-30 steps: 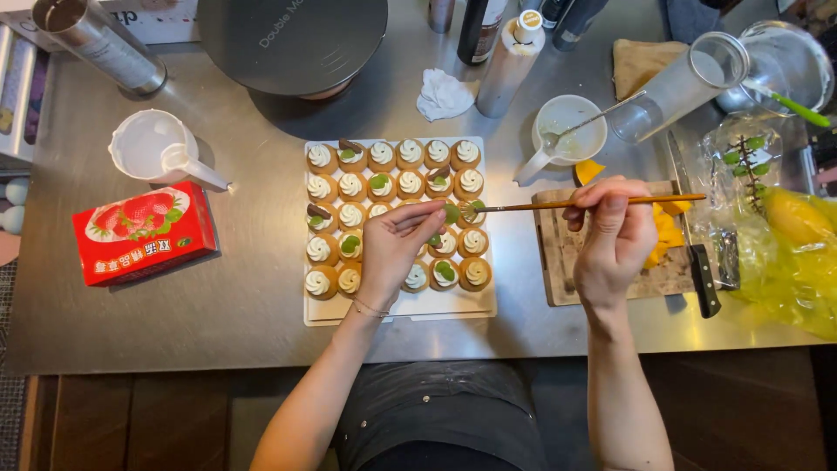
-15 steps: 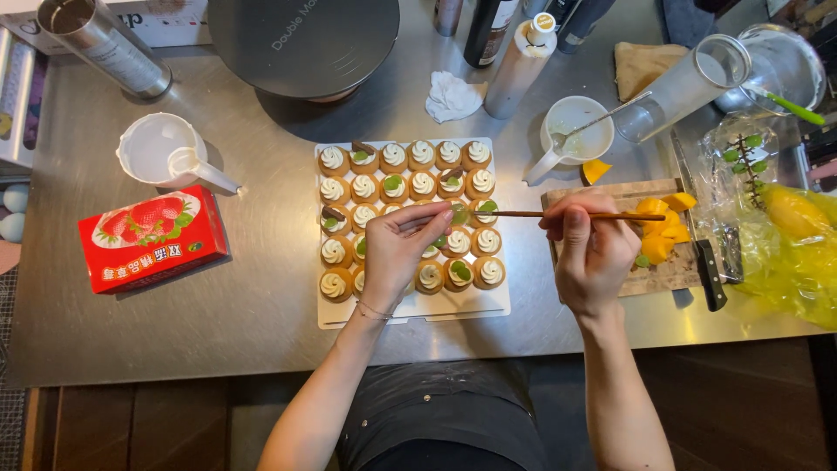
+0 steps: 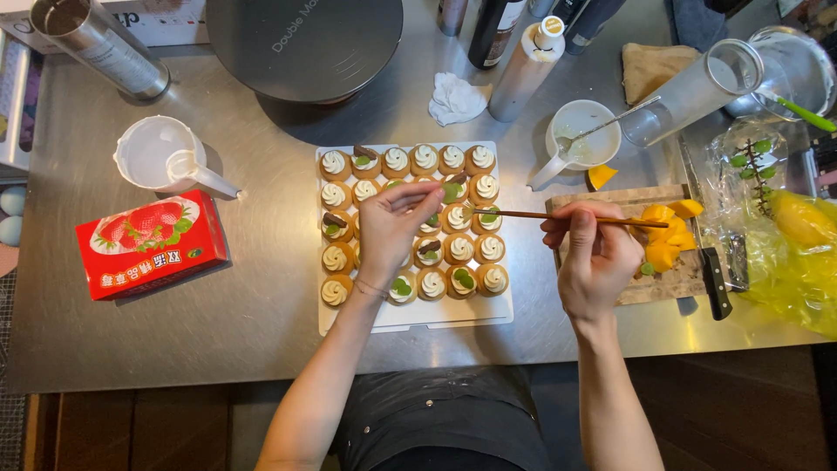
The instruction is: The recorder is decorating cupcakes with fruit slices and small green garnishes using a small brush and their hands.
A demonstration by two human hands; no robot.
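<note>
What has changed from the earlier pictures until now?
Little changed. The left hand moved slightly up over the tray of tarts, fingers pinched. The right hand keeps holding the chopsticks pointed at them. The red box and white jug stayed put.

The steel surface [image 3: 261,323] lies bare along the near edge, from below the red strawberry carton [image 3: 150,244] across to the white tray [image 3: 418,316], and a hand could pass there freely. Between the carton and the tray runs an open lane toward the white measuring cup [image 3: 166,157]. Behind the tray the dark round appliance [image 3: 305,39], a crumpled tissue [image 3: 455,98] and a spray bottle [image 3: 526,70] close the way. To the right, the white jug [image 3: 582,139] and the cutting board [image 3: 671,279], with mango pieces [image 3: 663,235] and a knife [image 3: 715,283], crowd the space; the yellow bag [image 3: 798,253] fills the far right edge.
</note>
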